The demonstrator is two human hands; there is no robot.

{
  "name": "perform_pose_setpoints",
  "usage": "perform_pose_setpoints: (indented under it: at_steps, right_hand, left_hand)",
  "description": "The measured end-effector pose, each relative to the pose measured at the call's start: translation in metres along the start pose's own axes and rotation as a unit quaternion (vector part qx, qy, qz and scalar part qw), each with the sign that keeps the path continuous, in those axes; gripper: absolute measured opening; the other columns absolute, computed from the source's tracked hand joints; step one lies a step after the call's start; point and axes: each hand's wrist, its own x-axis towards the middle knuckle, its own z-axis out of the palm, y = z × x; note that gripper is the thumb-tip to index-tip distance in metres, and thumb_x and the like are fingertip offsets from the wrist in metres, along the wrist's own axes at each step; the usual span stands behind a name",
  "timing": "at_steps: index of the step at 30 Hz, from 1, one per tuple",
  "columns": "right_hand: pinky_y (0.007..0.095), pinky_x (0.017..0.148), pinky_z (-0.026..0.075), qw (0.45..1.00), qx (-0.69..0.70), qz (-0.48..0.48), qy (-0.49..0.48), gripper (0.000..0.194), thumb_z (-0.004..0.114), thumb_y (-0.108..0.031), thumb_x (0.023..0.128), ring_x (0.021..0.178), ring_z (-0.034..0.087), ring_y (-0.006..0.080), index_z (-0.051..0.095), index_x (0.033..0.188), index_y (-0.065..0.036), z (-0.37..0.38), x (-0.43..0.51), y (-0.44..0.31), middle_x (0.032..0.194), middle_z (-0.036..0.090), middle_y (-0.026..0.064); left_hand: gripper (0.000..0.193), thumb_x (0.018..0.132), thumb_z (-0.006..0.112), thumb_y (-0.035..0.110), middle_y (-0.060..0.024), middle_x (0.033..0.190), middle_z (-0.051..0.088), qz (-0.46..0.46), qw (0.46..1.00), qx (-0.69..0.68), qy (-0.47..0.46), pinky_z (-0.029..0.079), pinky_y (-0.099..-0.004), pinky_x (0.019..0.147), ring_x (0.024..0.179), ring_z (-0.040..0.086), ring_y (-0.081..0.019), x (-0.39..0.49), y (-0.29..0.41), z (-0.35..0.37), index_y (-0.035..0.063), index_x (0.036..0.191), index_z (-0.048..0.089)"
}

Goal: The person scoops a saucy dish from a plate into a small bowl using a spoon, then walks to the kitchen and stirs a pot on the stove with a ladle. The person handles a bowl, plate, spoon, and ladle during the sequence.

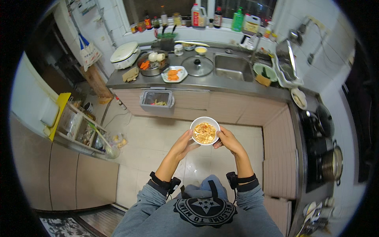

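A white bowl (205,118) of yellowish, chopped food in liquid is held over the floor, level with my waist. My left hand (184,144) grips its left side and my right hand (227,139) its right side, thumbs at the rim. Beyond it, on the steel counter, a plate (185,75) carries sliced carrot. Left of that plate is a metal pan (148,71) with carrot pieces, pale round items and dark food. A glass lid (197,65) lies right of the plate. Behind the lid stands a small bowl (201,50) of yellow contents.
A grey bin (157,107) hangs on the cabinet front. The sink (233,67) is at the back right, beside a green bowl (274,75). Pots, including a steel pot (332,164), stand along the right stove. A storage rack (81,130) with bags is at the left.
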Motion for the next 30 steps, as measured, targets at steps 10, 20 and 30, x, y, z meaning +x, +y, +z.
perform_pose_setpoints:
  at_steps: [10,20,30]
  right_hand:
    - [0.0257,0.050,0.052,0.993,-0.026,-0.003,-0.116,0.038,0.040,-0.017,0.087,0.057,0.059,0.0147,0.040,0.121,-0.002,0.004,0.266,-0.062,0.084,0.058,0.0125]
    - [0.0285,0.045,0.052,0.996,-0.012,-0.010,-0.090,0.037,0.043,-0.012,0.085,0.053,0.060,0.0174,0.032,0.117,0.002,0.089,0.504,-0.098,0.081,0.057,0.0157]
    - [0.0306,0.045,0.053,0.996,-0.078,0.036,0.024,0.033,0.046,-0.006,0.081,0.052,0.060,0.0196,0.037,0.112,0.004,0.154,0.694,-0.102,0.078,0.058,0.0165]
  left_hand:
    - [0.042,0.090,0.044,0.021,-0.0048,0.122,0.041,0.124,0.980,-0.017,0.153,0.046,-0.0361,0.087,0.113,0.041,-0.0191,0.135,0.122,-0.068,0.0096,0.129,0.032]
    - [0.043,0.087,0.044,0.004,-0.0041,0.121,0.043,0.229,0.934,-0.073,0.265,0.043,-0.0328,0.091,0.109,0.045,-0.0155,0.262,0.251,-0.178,0.0063,0.128,0.032]
    - [0.066,0.080,0.042,-0.003,-0.0134,0.140,0.016,0.177,0.941,-0.083,0.277,0.035,-0.0328,0.096,0.126,0.026,-0.0260,0.341,0.337,-0.288,0.0059,0.137,0.010]
